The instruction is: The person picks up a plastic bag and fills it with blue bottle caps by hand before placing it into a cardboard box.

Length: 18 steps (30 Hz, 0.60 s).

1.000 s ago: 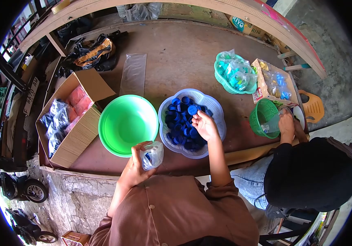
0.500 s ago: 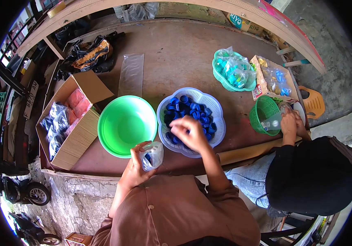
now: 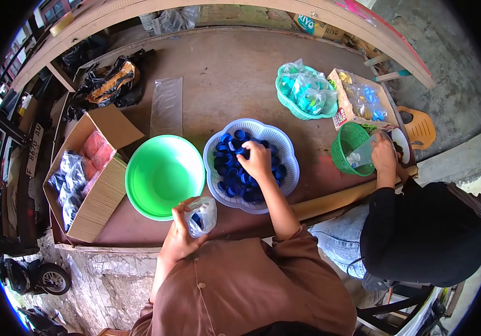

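Note:
My left hand (image 3: 180,239) is closed around a clear plastic bag (image 3: 208,215), its mouth spread upward, with a few dark blue pieces inside. Beside it, a lavender basket (image 3: 292,168) with a scalloped rim holds many blue plastic caps (image 3: 230,162). Over the far part of that pile is my right hand (image 3: 257,161), its fingertips pinched on a blue cap; the fingers partly cover it. Left of the basket stands a bright green basin (image 3: 165,173) with nothing visible inside.
At left, a cardboard box (image 3: 106,187) holds red and dark bagged goods. A flat plastic sheet (image 3: 166,103) lies behind the basin. Back right are a turquoise basket (image 3: 285,101) and a carton (image 3: 338,115) of bagged caps. A co-worker's hand (image 3: 385,157) works by a green basket (image 3: 338,151).
My right hand has gone from hovering over the basket's near middle to the caps farther back, its fingers now down among them. My left hand still holds the bag. The view has shifted slightly.

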Each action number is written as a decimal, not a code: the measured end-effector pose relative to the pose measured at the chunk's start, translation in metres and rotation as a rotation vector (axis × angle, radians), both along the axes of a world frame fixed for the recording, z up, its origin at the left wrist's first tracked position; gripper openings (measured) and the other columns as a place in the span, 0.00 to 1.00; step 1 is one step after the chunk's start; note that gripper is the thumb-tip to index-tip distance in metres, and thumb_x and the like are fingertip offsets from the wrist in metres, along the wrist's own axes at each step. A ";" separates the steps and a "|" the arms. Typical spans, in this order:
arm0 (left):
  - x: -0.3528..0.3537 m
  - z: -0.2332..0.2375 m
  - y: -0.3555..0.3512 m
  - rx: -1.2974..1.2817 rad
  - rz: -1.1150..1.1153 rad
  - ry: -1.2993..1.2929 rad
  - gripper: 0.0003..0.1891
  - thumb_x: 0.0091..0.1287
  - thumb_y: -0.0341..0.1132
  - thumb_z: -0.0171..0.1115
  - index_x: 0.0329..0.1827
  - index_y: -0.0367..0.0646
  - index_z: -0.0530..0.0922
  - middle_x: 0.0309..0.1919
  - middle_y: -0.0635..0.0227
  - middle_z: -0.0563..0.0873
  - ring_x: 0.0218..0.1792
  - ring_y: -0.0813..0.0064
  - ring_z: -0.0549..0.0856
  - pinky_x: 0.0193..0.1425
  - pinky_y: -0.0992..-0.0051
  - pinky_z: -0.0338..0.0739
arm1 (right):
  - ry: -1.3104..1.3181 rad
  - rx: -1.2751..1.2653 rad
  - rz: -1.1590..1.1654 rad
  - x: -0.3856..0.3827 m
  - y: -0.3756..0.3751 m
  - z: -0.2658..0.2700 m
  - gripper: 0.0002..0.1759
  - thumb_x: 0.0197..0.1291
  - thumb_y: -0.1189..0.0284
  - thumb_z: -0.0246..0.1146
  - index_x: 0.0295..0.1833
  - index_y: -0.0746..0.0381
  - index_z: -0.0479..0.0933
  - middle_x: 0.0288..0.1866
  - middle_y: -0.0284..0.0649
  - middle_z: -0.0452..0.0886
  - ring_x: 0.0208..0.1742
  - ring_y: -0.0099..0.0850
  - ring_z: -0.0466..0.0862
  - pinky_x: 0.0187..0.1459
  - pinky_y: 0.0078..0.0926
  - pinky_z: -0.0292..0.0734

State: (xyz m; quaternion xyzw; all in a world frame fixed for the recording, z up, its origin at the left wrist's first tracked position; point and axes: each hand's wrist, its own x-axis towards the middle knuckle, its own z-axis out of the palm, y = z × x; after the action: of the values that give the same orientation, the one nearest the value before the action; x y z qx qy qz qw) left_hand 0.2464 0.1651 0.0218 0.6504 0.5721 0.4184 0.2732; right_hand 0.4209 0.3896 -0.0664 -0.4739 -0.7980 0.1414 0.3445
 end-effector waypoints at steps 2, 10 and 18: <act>-0.001 0.001 -0.001 0.005 0.013 0.028 0.39 0.43 0.27 0.70 0.52 0.37 0.49 0.55 0.45 0.67 0.52 0.48 0.73 0.54 0.62 0.70 | 0.360 -0.096 0.006 0.004 -0.006 0.010 0.19 0.37 0.75 0.70 0.39 0.60 0.76 0.35 0.39 0.80 0.34 0.33 0.79 0.35 0.30 0.71; -0.002 -0.008 0.000 -0.027 -0.011 -0.047 0.43 0.43 0.26 0.70 0.57 0.36 0.46 0.56 0.47 0.66 0.53 0.50 0.72 0.56 0.62 0.69 | 0.612 -0.074 0.170 0.018 -0.044 0.057 0.18 0.42 0.77 0.70 0.42 0.61 0.76 0.46 0.34 0.81 0.40 0.22 0.79 0.38 0.19 0.67; -0.002 -0.005 0.000 0.052 -0.022 0.038 0.48 0.42 0.26 0.71 0.60 0.35 0.42 0.56 0.46 0.66 0.54 0.51 0.69 0.57 0.62 0.67 | 0.518 0.034 0.450 -0.009 -0.110 0.111 0.17 0.41 0.73 0.69 0.40 0.62 0.78 0.37 0.39 0.80 0.35 0.33 0.78 0.42 0.28 0.70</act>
State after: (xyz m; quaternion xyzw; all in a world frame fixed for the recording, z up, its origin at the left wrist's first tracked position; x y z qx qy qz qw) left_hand 0.2449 0.1655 0.0172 0.6715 0.5589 0.4177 0.2497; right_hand 0.4121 0.2800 0.0442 -0.2285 -0.7707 0.3162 0.5039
